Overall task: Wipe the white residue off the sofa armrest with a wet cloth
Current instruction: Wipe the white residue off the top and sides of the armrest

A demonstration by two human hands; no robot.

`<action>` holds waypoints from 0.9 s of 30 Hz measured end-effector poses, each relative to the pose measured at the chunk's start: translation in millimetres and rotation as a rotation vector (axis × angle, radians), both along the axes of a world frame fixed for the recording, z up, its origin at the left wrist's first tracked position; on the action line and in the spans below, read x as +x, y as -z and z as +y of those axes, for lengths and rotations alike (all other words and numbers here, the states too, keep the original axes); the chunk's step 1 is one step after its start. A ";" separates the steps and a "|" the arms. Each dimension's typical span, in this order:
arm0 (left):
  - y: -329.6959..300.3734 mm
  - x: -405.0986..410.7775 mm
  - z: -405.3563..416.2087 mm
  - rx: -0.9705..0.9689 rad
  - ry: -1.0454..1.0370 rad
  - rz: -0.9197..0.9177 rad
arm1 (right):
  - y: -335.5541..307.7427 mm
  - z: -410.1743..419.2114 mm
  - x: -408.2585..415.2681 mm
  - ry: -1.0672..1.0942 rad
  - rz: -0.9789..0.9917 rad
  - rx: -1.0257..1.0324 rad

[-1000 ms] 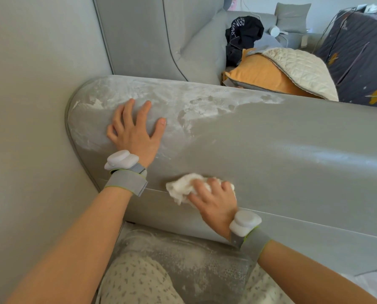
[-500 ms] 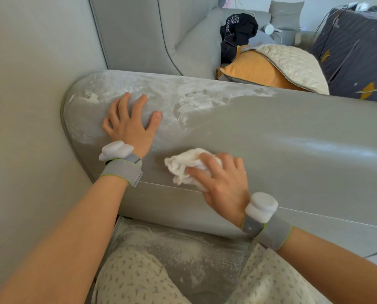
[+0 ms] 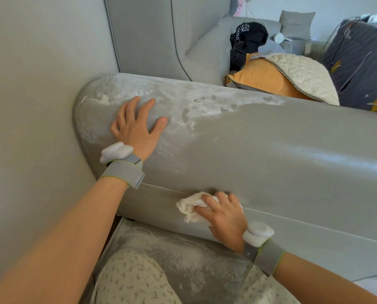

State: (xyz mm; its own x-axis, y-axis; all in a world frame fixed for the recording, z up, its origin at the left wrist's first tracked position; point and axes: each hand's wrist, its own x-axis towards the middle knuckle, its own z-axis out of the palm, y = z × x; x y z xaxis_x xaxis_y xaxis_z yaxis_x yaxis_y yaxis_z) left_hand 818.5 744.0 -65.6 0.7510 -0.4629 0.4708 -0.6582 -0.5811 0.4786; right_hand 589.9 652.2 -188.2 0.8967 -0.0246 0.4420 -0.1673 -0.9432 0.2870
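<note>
The grey sofa armrest (image 3: pixel 281 154) runs across the view, rounded at its left end against the wall. White residue (image 3: pixel 189 99) covers its upper left part and top ridge; the lower right looks darker and smoother. My left hand (image 3: pixel 137 126) lies flat on the dusty left end, fingers spread. My right hand (image 3: pixel 222 216) presses a crumpled white cloth (image 3: pixel 189 208) against the armrest's side, right at the piping seam, low and centre. Grey wristbands with white pods sit on both wrists.
A grey wall (image 3: pixel 29 106) closes the left side. White powder dusts the floor (image 3: pixel 183 255) below the armrest, between my knees in patterned trousers (image 3: pixel 128 279). Beyond the armrest lie an orange cushion (image 3: pixel 262 80), a quilted cream cover (image 3: pixel 303 73) and a black garment (image 3: pixel 246 40).
My right hand has slid the cloth down the armrest's side to the seam line after moving up half a second earlier. My left hand has stayed flat in place.
</note>
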 end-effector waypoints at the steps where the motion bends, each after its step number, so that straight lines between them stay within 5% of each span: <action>1: 0.0 0.0 0.5 0.003 0.002 0.001 | -13.4 3.3 1.2 -0.007 -0.059 0.056; 5: -1.9 -0.1 0.6 -0.007 0.007 0.003 | -89.0 6.6 12.7 -0.027 -0.345 0.246; 10: -5.0 1.7 5.0 -0.005 0.041 0.026 | -160.4 -11.2 25.3 0.240 -0.570 0.287; 16: -4.3 15.7 20.8 -0.158 0.110 -0.010 | -149.0 -5.7 57.5 0.477 -0.499 0.265; 22: 14.0 39.0 42.0 -0.076 -0.179 0.129 | -126.1 42.4 117.8 0.387 -0.414 0.297; 27: 21.2 47.0 46.2 -0.139 -0.161 0.325 | -137.6 49.6 124.1 0.208 -0.364 0.479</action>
